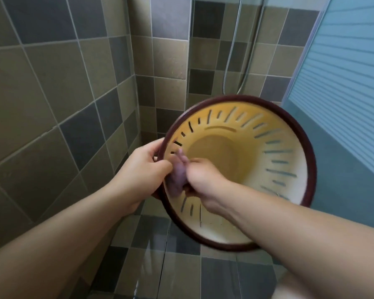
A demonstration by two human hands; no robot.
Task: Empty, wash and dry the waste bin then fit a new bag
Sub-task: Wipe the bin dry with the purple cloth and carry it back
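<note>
A round cream-yellow waste bin (257,152) with slotted walls and a dark red rim is held up in the air, its open mouth tilted toward me. My left hand (145,169) grips the rim at the bin's left edge. My right hand (203,180) reaches inside the bin and clutches a crumpled purple-grey cloth (178,175) against the inner left wall. The bin's inside holds nothing else that I can see.
I stand in a tiled shower corner with brown and grey wall tiles (52,93) and a wet tiled floor (171,266). A metal shower hose (231,52) hangs on the back wall. A frosted blue glass panel (343,72) stands close on the right.
</note>
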